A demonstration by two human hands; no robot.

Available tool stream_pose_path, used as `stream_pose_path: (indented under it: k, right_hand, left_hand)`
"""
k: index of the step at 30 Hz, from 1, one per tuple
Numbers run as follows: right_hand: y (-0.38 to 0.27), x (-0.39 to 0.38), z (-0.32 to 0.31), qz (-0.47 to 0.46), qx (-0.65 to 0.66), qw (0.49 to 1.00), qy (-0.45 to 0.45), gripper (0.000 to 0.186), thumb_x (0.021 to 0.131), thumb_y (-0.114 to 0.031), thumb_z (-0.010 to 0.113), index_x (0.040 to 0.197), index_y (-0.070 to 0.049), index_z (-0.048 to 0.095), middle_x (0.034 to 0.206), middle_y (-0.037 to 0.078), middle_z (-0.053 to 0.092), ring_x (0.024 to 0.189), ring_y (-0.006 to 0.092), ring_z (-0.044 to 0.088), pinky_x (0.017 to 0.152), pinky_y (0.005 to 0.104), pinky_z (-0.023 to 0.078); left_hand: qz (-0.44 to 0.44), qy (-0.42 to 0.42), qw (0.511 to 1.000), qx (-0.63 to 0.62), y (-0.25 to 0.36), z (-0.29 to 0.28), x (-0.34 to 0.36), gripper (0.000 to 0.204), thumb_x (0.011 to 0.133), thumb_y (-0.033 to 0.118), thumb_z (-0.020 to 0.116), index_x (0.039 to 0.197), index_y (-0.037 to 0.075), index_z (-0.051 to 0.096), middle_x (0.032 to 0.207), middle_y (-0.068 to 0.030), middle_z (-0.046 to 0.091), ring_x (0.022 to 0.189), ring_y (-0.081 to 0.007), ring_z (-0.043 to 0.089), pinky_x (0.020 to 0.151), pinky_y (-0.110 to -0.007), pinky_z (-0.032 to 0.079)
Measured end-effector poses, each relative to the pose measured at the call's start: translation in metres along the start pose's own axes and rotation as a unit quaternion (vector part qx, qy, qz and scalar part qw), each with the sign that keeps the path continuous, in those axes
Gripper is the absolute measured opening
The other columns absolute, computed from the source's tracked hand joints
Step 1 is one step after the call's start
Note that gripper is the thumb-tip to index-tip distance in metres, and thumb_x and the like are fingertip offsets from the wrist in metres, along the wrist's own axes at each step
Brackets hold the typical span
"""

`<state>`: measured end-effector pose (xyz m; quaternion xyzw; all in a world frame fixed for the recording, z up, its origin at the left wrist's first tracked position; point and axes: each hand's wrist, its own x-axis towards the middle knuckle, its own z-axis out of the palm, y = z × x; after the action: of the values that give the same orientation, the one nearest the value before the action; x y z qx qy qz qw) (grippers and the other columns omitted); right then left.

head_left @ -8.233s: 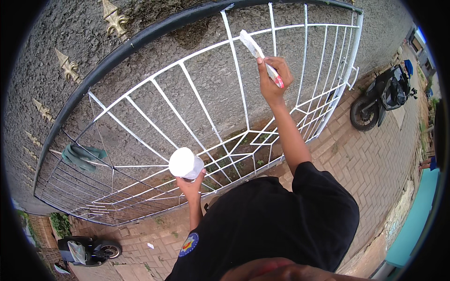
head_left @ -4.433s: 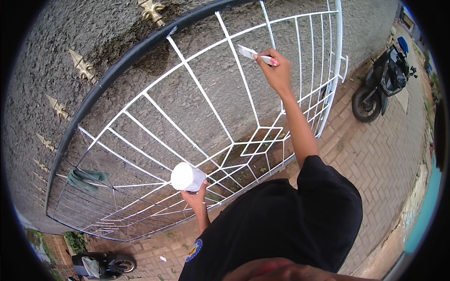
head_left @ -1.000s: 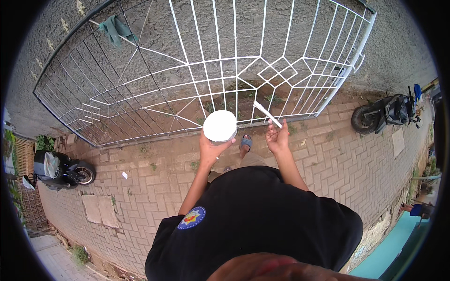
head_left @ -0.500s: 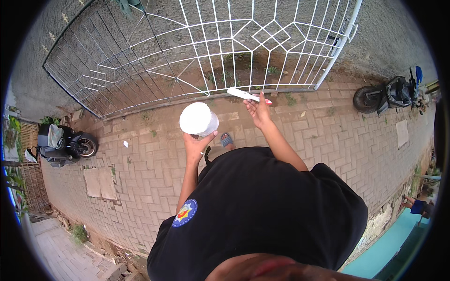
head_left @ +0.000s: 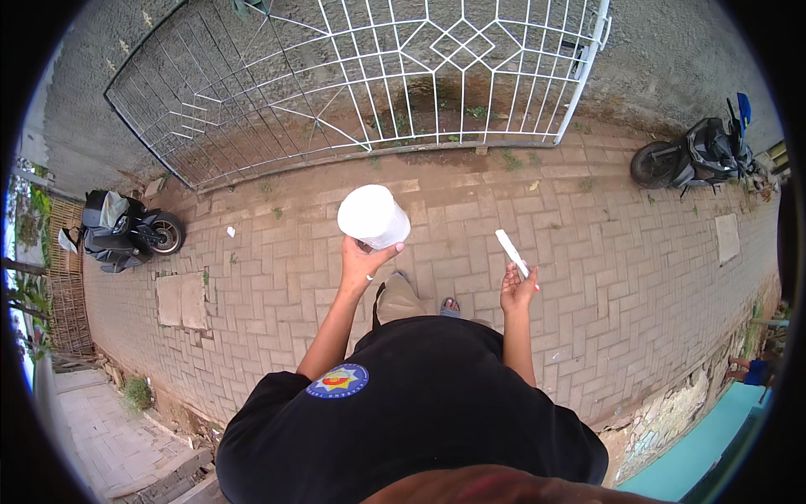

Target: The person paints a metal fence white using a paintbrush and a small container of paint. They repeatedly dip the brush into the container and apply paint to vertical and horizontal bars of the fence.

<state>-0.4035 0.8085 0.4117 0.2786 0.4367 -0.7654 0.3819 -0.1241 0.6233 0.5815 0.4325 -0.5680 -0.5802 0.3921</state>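
Note:
My left hand [head_left: 363,262] is wrapped round a white plastic tub [head_left: 379,218], held upright before my body with its white top facing up. Out to the right, my right hand [head_left: 518,290] grips a paintbrush [head_left: 509,249] by its handle, a bit of red showing at the lower end. White covers the brush's upper part, which points up and away from me. Beyond both hands stands a metal gate [head_left: 580,80], white on its right side and dark on its left. Neither the brush nor the tub touches it.
A motorbike [head_left: 709,155] is parked by the wall at the right, another motorbike [head_left: 117,231] at the left. Brick paving [head_left: 277,328] lies underfoot, with a pale slab [head_left: 180,301] set in it. Another person [head_left: 753,370] is partly visible at the far right edge.
My right hand has drawn the paintbrush back from beside the gate's lower edge, toward me and rightward. The brush now points more upward. The view has shifted; the left hand still holds the tub.

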Motion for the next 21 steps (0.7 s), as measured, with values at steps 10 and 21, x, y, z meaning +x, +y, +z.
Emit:
stream_pose_path:
  k: [10, 21]
  right_hand:
    - [-0.05, -0.08, -0.06, -0.329, -0.368, 0.867, 0.065, 0.065, 0.104, -0.067, 0.038, 0.128, -0.014, 0.069, 0.089, 0.005, 0.063, 0.078, 0.0159, 0.06, 0.066, 0.0345, 0.049]
    - [-0.06, -0.174, -0.057, -0.467, -0.583, 0.655, 0.115, 0.056, 0.108, -0.053, 0.043, 0.131, -0.007, 0.067, 0.1, 0.019, 0.073, 0.097, 0.0372, 0.073, 0.073, 0.0433, 0.054]
  left_hand:
    - [0.003, -0.151, 0.988, -0.011, 0.006, 0.023, -0.095, 0.089, 0.068, 0.017, 0.097, 0.139, -0.004, 0.048, 0.134, -0.0151, 0.061, 0.125, -0.0253, 0.06, 0.108, -0.041, 0.048]
    - [0.092, -0.092, 0.988, 0.086, -0.01, -0.055, -0.189, 0.089, 0.065, 0.025, 0.095, 0.139, 0.0, 0.053, 0.13, -0.0155, 0.062, 0.124, -0.0297, 0.061, 0.106, -0.044, 0.049]
